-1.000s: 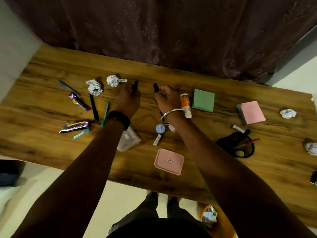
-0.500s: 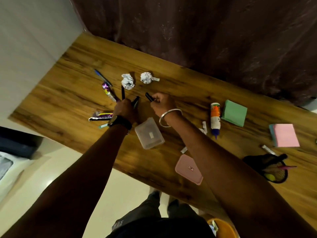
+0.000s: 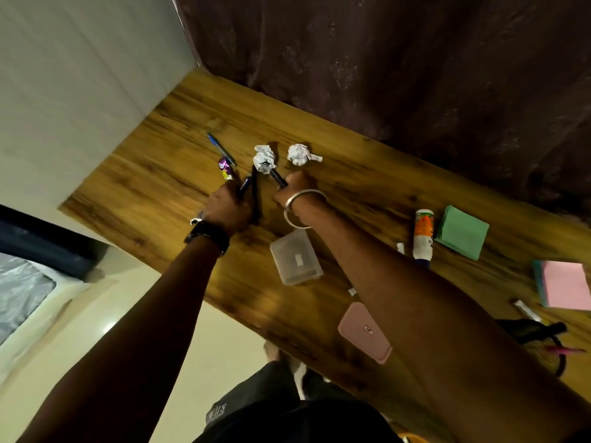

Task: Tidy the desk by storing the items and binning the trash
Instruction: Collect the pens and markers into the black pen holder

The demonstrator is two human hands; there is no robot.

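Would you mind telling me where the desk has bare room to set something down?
Bare wood lies along the curtain behind the crumpled paper balls, and between the clear container and glue bottle. It is crowded around both hands, left hand and right hand.

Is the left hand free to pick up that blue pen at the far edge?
Probably not yet: the left hand already grips a dark pen. The blue pen lies uncovered just beyond it, though.
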